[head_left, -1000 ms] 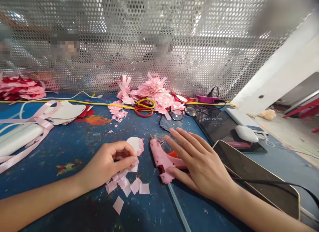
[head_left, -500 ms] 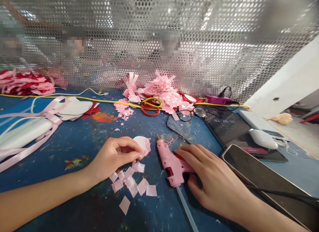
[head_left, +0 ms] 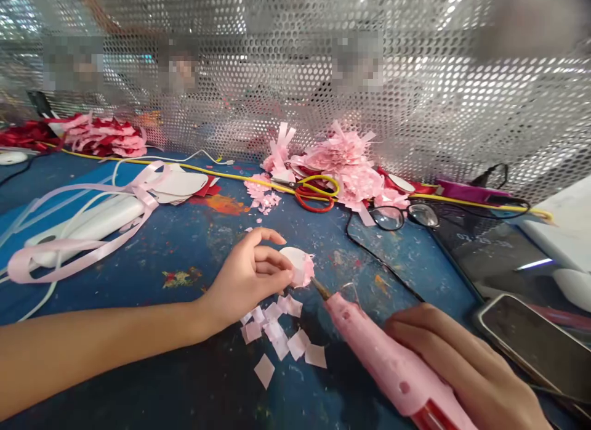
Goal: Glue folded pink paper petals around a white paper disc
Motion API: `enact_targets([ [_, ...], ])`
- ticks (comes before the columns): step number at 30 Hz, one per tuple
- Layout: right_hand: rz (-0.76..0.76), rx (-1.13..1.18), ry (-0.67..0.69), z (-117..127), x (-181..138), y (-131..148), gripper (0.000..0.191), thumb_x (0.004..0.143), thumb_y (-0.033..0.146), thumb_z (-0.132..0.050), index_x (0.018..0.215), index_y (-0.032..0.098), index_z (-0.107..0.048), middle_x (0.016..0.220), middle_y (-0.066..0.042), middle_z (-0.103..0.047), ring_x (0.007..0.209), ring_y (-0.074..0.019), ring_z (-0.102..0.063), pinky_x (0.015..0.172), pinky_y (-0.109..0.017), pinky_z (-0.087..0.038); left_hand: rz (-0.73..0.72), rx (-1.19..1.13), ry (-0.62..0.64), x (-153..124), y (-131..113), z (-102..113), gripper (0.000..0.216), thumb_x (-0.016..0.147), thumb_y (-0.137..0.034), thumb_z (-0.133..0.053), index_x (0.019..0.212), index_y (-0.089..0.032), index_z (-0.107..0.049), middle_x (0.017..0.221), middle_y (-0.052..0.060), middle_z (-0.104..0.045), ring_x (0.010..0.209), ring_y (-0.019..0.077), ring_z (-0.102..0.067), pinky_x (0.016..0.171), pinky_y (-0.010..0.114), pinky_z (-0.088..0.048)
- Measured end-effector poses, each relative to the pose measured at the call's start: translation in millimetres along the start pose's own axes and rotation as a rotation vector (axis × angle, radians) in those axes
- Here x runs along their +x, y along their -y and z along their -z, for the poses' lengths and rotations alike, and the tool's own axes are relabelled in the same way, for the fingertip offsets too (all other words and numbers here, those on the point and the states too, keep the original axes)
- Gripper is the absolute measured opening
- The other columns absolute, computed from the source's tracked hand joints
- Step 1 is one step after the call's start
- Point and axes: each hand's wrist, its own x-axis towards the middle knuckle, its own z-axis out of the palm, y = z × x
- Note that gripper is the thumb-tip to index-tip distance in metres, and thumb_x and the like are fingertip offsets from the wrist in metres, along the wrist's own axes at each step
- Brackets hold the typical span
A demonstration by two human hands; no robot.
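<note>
Between the thumb and fingers of my left hand is the edge of a small white disc. Pink bits of ribbon cover the disc's right side. My right hand is wrapped round a pink glue gun, lifted and tilted so that its metal nozzle points up and left. The nozzle tip is close to the disc's pink edge; whether it touches, I cannot tell. Below my left hand several pink ribbon squares lie loose on the blue table.
Yellow-and-red scissors, black-framed glasses and a heap of pink ribbon petals lie along the back by a perforated metal screen. A phone lies at right. White cards and looped pink ribbon are at left.
My right hand has picked the glue gun up off the table and brought its nozzle to the disc. My left hand still holds the disc. The view has shifted, moving everything rightward.
</note>
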Motion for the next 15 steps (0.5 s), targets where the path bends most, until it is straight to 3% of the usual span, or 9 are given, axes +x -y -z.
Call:
enact_targets([
  [4, 0.055, 0.210, 0.080, -1.6, 3.2, -1.6, 0.024, 0.093, 0.014, -0.031, 0.092, 0.022, -0.054, 0.072, -0.004, -0.058, 0.058, -0.0133, -0.055, 0.049, -0.023, -0.045, -0.039, 0.008, 0.028, -1.5, 1.7, 0.7, 0.038, 0.069, -0.011, -0.065, 0.097, -0.020, -0.041, 0.075, -0.003, -0.065, 0.067, 0.0118, -0.067, 0.057, 0.018, -0.050],
  [15, 0.036, 0.168, 0.075, -5.2, -0.6, -4.1, 0.025, 0.092, 0.014, -0.032, 0.087, 0.023, -0.054, 0.065, -0.001, -0.053, 0.050, -0.0130, -0.050, 0.043, -0.025, -0.040, -0.053, 0.021, 0.054, -3.2, 2.3, -0.3, 0.038, 0.069, -0.012, -0.066, 0.097, -0.021, -0.041, 0.076, -0.002, -0.066, 0.068, 0.0134, -0.068, 0.060, 0.021, -0.052],
])
